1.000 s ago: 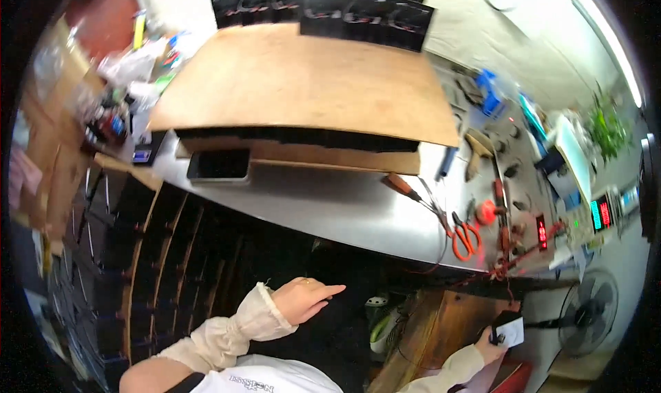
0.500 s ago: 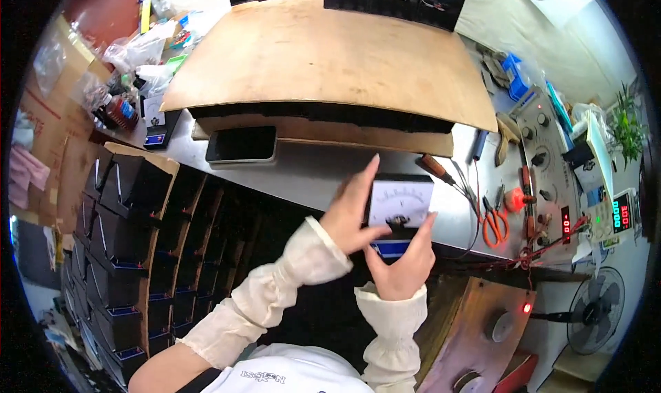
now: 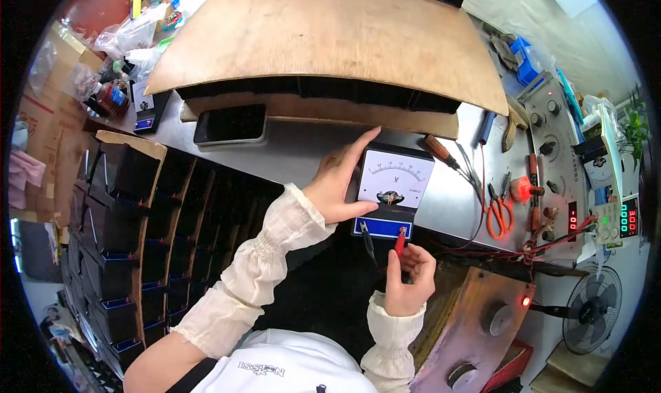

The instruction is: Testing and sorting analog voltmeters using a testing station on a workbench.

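Observation:
An analog voltmeter (image 3: 392, 179) with a white dial, black case and blue terminal strip is tilted up at the near edge of the metal bench. My left hand (image 3: 335, 186) grips its left side, thumb across the lower front and index finger stretched along the edge. Below the dial, a round cutout bares the inner parts. A black alligator clip (image 3: 368, 240) hangs at the left terminal. My right hand (image 3: 409, 281) pinches a red alligator clip (image 3: 400, 243), whose tip is at the right terminal. The right fingers are curled and partly hidden.
A board-topped row of black units (image 3: 323, 42) spans the back. A phone (image 3: 231, 124) lies left of centre. Stacked black meters (image 3: 120, 234) stand at left. To the right are a screwdriver (image 3: 441, 150), orange-handled scissors (image 3: 499, 217) and a power-supply panel (image 3: 551, 145) with red leads.
My right hand has left the voltmeter's lower right side and now holds the red clip at its terminal. The black clip now shows at the other terminal. My left hand stays on the meter.

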A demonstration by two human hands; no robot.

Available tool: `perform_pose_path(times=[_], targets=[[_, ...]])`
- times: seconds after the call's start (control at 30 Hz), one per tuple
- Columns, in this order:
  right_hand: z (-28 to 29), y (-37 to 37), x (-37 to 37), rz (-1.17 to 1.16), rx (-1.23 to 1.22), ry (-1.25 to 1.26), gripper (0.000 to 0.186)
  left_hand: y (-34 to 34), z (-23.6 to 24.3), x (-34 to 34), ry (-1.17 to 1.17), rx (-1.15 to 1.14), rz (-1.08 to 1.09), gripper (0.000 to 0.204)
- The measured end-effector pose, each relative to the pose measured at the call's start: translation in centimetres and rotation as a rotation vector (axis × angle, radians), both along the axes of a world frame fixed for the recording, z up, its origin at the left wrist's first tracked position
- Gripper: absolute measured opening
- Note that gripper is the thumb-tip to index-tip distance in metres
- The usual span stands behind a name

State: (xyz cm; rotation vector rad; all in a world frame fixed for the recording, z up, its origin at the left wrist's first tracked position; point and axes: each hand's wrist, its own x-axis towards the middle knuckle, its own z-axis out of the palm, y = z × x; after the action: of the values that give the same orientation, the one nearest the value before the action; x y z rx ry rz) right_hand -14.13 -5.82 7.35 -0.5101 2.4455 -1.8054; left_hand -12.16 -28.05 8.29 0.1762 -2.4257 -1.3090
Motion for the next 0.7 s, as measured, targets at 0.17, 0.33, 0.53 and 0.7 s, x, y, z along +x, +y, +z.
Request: perform_pose_path(times=[0.17,0.33,0.53,0.7], targets=[[0.4,-0.2,0.1,0.074,-0.025,-0.09,0.027,-0.1,0.2,0.2,-0.001,0.001,-0.008,0.11],[0.3,-0.3,-0.2,0.042,-0.03,-0.061,0.024,-0.1,0.5,-0.1,-0.029,-0.011,-0.019,0.112],[0.2,0.1,-1.4,-0.041,-0.011,0.027,0.02,0.4,1.4,-0.7,-0.001,-0.036,-0.033,0.112],[-1.1,0.2,-2.0,0.077,0.026,0.26,0.014,-0.2,0.4,0.6,0.125,0.055,0.006,0.108]])
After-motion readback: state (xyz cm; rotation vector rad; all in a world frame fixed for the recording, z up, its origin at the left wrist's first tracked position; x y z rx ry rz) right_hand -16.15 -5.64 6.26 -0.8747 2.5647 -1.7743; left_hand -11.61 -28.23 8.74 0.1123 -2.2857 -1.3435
